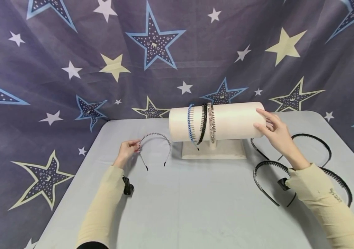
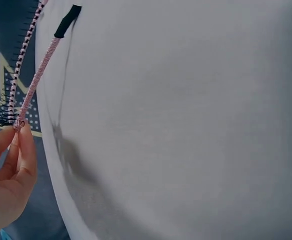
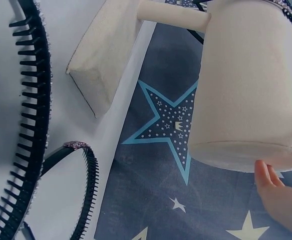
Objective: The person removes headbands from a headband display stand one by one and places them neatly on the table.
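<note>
In the head view, my left hand (image 1: 127, 150) pinches a pink toothed headband (image 1: 155, 134) near one side of its arch. Thumb and fingertips meet on its pink wrapped band (image 2: 35, 82) in the left wrist view, and a black end tip (image 2: 67, 21) points away. My right hand (image 1: 275, 133) touches the right end of a cream cylindrical headband stand (image 1: 236, 119) with fairly straight fingers. Around the stand's roll sit a blue headband (image 1: 190, 122), a black headband (image 1: 203, 124) and a glittery silver headband (image 1: 211, 122).
Several black toothed headbands lie on the grey-covered table (image 1: 164, 214) at the right; one sparkly headband (image 1: 257, 176) is beside my right sleeve. The stand's flat base (image 1: 192, 152) rests near the back edge. Behind hangs a dark star-patterned curtain (image 1: 80, 34).
</note>
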{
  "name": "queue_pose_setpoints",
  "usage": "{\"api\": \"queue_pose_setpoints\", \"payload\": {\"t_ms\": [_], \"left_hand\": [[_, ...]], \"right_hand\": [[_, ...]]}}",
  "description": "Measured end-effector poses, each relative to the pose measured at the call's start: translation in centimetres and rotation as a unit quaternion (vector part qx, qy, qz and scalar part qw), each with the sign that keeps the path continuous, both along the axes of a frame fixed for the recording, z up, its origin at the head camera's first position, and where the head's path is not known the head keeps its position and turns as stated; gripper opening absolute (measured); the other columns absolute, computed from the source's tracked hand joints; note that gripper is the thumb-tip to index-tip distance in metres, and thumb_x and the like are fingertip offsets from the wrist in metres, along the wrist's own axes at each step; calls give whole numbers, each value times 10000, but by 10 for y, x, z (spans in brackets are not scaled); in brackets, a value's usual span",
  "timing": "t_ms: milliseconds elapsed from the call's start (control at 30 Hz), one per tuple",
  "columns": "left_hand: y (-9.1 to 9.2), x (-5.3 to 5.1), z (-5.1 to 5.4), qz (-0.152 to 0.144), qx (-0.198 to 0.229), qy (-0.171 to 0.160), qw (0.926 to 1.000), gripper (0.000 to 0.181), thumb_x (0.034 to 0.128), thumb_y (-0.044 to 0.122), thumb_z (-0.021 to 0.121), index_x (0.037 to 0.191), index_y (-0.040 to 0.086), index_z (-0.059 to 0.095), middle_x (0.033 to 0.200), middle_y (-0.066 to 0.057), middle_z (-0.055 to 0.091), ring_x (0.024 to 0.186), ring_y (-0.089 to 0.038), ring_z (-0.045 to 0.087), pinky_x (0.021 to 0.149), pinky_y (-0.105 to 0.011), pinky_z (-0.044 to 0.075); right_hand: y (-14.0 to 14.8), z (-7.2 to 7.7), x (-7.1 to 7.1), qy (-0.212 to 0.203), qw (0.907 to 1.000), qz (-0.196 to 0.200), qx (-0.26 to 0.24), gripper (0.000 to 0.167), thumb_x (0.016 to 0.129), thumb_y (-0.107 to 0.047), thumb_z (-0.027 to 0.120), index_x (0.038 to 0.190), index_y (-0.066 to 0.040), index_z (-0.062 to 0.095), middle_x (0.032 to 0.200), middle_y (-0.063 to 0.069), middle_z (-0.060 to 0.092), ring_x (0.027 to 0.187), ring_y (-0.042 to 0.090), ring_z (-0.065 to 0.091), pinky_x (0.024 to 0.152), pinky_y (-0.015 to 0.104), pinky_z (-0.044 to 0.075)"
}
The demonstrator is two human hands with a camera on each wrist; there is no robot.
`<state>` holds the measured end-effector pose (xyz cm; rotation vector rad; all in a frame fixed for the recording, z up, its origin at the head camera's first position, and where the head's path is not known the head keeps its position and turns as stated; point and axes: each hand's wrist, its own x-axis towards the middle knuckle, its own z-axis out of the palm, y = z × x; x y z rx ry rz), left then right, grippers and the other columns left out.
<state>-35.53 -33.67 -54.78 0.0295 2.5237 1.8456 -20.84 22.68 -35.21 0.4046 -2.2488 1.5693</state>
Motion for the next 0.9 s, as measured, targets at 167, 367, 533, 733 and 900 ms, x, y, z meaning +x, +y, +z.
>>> {"api": "queue_pose_setpoints", "payload": {"t_ms": [167,367,533,733,900], "left_hand": [[19,21,29,121,-90,-83,9999,289,815,-38,566,1081,48,639,815,-128,644,631,-168,608,551,-259,556],[68,74,105,498,-897,-500,9935,309,839,-97,473,1143,-140,511,908,-264,608,663,-174,618,631,-271,572],[75,84,118,437,-926,-576,9931,302,848,-133,431,1142,-174,486,950,-326,577,628,-160,611,618,-252,571],[37,37,50,365,-654,-327,9967,289,832,-83,501,1102,-45,597,871,-214,635,587,-124,604,560,-225,561],[12,9,9,401,-159,-202,9989,282,813,-45,562,1076,29,636,817,-144,630,635,-192,625,580,-266,570]], "right_hand": [[5,-9,-8,11,10000,22,-23,483,840,-21,570,1301,-27,428,1069,-4,378,987,-24,458,849,52,431],[6,-11,-9,57,10000,19,-12,483,838,-21,572,1300,-26,429,1067,-13,379,984,-22,461,841,47,432],[6,-11,-9,41,10000,24,-21,481,838,-8,567,1298,-16,427,1062,-9,380,977,-31,463,831,44,436],[4,-8,-7,48,10000,38,-46,474,837,10,560,1292,4,425,1055,-8,384,970,-37,465,835,48,436],[0,-1,0,10,10000,19,-6,467,843,2,555,1291,9,423,1069,7,386,969,-44,458,835,41,430]]}}
